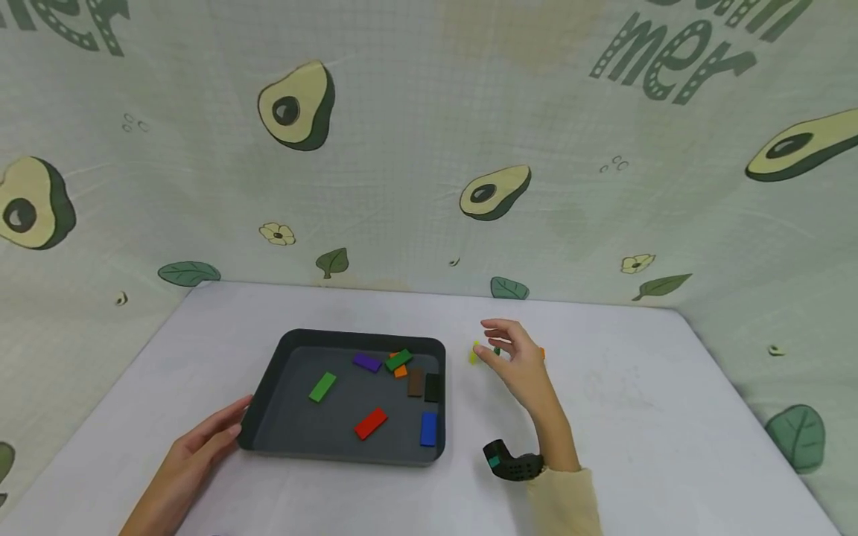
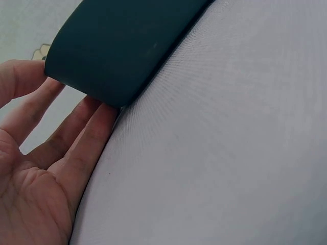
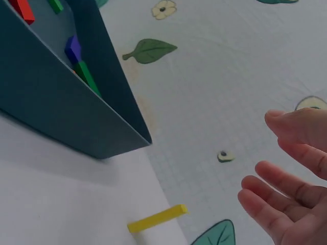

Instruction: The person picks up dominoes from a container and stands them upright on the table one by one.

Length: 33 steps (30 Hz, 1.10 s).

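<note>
a dark grey rectangular tray with raised walls (image 1: 288,424) lay on a white-covered table (image 1: 637,387). at its near left corner, the left hand (image 1: 197,447) rested with fingers nearly straight, their tips and the thumb touching the outside of the wall. beyond the tray's right wall hovered the right hand (image 1: 512,357), its fingers gently bent and well spread from the thumb, bare air between them. a slim yellow block (image 3: 158,218) stood on end just right of the tray, near those fingertips. behind the same hand, a small green piece (image 1: 497,351) and an orange piece (image 1: 543,354) showed only in part.

inside the tray, a light green block (image 1: 322,387) lay left of centre and a red block (image 1: 371,423) toward the near wall. a purple block (image 1: 367,362) lay toward the far wall, beside a dark green block (image 1: 398,360) crossing an orange block (image 1: 401,371). along the right wall were brown (image 1: 415,383), black (image 1: 432,388) and blue (image 1: 428,429) blocks.
</note>
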Each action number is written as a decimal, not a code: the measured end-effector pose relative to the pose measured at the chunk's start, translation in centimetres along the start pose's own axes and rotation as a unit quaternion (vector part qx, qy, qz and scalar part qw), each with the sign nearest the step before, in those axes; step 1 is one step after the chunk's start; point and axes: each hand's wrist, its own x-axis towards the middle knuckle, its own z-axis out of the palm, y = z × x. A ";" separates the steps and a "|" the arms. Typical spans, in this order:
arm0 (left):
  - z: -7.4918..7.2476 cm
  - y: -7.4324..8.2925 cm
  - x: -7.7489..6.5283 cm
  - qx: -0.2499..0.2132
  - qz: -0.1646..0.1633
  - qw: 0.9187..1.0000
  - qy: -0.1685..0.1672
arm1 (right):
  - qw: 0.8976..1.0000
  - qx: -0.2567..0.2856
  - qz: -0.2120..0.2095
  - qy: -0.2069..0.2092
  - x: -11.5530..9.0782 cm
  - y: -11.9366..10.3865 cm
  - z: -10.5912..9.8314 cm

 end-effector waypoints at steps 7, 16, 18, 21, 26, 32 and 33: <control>0.1 0.0 0.0 0.001 0.004 1.000 0.000 | 0.998 -0.012 -0.026 -0.056 0.0 -0.1 1.8; 0.2 0.0 0.0 0.006 -0.003 1.000 0.002 | 0.991 -0.008 -0.033 -0.127 -0.2 0.0 3.7; 0.2 0.0 0.0 0.007 -0.008 1.000 0.003 | 0.989 -0.013 -0.035 -0.140 -0.3 -0.2 4.2; 0.2 0.0 0.0 0.005 -0.010 1.000 0.003 | 0.987 -0.031 -0.038 -0.153 -0.4 -0.3 4.9; 0.1 -0.1 0.1 -0.005 -0.004 1.000 0.000 | 0.982 -0.077 -0.040 -0.168 -0.5 -0.4 6.1; 0.0 -0.1 0.1 -0.007 -0.003 1.000 0.000 | 0.971 -0.150 -0.058 -0.179 -0.7 -0.3 7.1; 0.0 -0.1 0.1 -0.007 -0.003 1.000 -0.002 | 0.968 -0.161 -0.062 -0.180 -0.7 -0.3 7.3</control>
